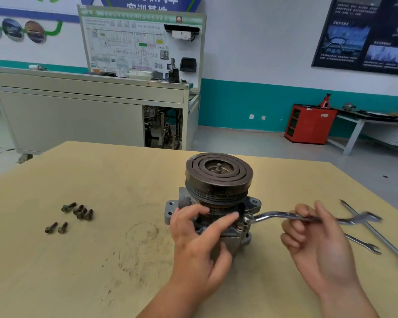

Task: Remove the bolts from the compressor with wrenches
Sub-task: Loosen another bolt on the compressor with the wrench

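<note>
The compressor [216,203] stands upright on its end near the middle of the table [101,249], with its grooved clutch pulley [218,173] on top and the shaft stub showing in the pulley's centre. I have the left hand [198,244] clasped over the near side of the housing just below the pulley, thumb up at the 11 o'clock side and forefinger stretched across toward 3 o'clock. The palm covers much of the body.

At the housing's 3 o'clock side the ring end of an offset ring wrench [274,215] sits over a bolt head, and the shank runs out level to the right. The right hand [317,239] pinches that shank about midway, with fingers curled over it from above and the palm turned toward me. The wrench's far end beyond the fingers is blurred.

Out at 9 o'clock from the compressor, well apart from it, six loose bolts [76,212] lie on the tabletop. Four are bunched together and two sit a little nearer to me.

At 3 to 4 o'clock, past the right hand, lie an open-end wrench [365,245] and a long screwdriver [377,232] with an orange handle at the frame's edge.
</note>
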Demonstrator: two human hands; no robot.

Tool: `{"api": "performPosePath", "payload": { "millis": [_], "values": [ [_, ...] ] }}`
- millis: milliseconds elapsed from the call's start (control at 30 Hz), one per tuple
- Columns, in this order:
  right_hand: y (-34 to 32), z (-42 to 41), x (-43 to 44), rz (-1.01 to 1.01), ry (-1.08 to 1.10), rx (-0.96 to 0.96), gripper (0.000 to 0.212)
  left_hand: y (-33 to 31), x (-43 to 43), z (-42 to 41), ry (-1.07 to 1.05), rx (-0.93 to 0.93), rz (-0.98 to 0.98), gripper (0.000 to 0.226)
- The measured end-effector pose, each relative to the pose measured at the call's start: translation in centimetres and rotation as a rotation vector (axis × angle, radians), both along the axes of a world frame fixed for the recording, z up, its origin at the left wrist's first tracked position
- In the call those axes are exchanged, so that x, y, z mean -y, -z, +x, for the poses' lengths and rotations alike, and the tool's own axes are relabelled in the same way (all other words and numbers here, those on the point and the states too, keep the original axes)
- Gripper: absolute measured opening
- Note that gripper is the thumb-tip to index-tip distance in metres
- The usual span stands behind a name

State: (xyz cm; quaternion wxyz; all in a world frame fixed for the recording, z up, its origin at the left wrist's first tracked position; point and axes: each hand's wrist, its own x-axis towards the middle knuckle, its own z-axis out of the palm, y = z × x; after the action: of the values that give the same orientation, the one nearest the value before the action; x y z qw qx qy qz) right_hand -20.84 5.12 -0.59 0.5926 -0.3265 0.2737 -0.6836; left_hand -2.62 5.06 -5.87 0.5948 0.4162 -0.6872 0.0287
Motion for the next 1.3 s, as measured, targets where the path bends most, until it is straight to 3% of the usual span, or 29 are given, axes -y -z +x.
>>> {"api": "performPosePath", "payload": {
  "millis": [100, 200, 500, 567, 733, 900, 1033, 1100, 1200, 1300],
  "values": [
    [0.5, 0.7, -3.3, -0.124, 0.164, -0.116, 0.031, 0.0, 0.0, 0.1, 0.026, -0.037, 0.02, 0.052],
    [1.2, 2.3, -5.2, -0.245, 0.356, -0.385, 0.028, 0.0, 0.0, 0.1, 0.022, -0.04, 0.015, 0.044],
    [2.5, 3.3, -5.9, -0.293, 0.42, -0.684, 0.027, -0.1, 0.1, 0.2, -0.002, 0.004, -0.012, 0.043],
    [2.2, 3.3, -5.5, -0.291, 0.425, -0.666, 0.03, -0.3, 0.2, 0.1, -0.006, 0.015, -0.026, 0.044],
    [1.1, 1.2, -0.2, -0.075, 0.286, -0.367, 0.045, -0.3, 0.1, 0.1, 0.015, -0.011, -0.013, 0.042],
    [0.8, 1.0, 4.3, 0.086, -0.023, -0.115, 0.025, -0.1, 0.0, 0.2, 0.022, -0.044, 0.013, 0.034],
    [0.8, 0.3, 1.0, -0.049, 0.021, 0.197, 0.014, 0.0, 0.2, 0.1, 0.009, -0.061, 0.021, 0.031],
    [1.2, 0.3, -1.4, -0.104, 0.122, 0.133, 0.016, 0.1, 0.2, 0.1, 0.001, -0.053, 0.02, 0.031],
    [1.5, 1.4, -4.4, -0.125, 0.321, -0.159, 0.044, 0.2, 0.2, 0.2, 0.002, -0.047, 0.019, 0.029],
    [0.7, 3.3, -6.5, -0.145, 0.295, -0.368, 0.025, 0.2, 0.2, 0.2, -0.004, -0.037, 0.013, 0.029]
  ]
}}
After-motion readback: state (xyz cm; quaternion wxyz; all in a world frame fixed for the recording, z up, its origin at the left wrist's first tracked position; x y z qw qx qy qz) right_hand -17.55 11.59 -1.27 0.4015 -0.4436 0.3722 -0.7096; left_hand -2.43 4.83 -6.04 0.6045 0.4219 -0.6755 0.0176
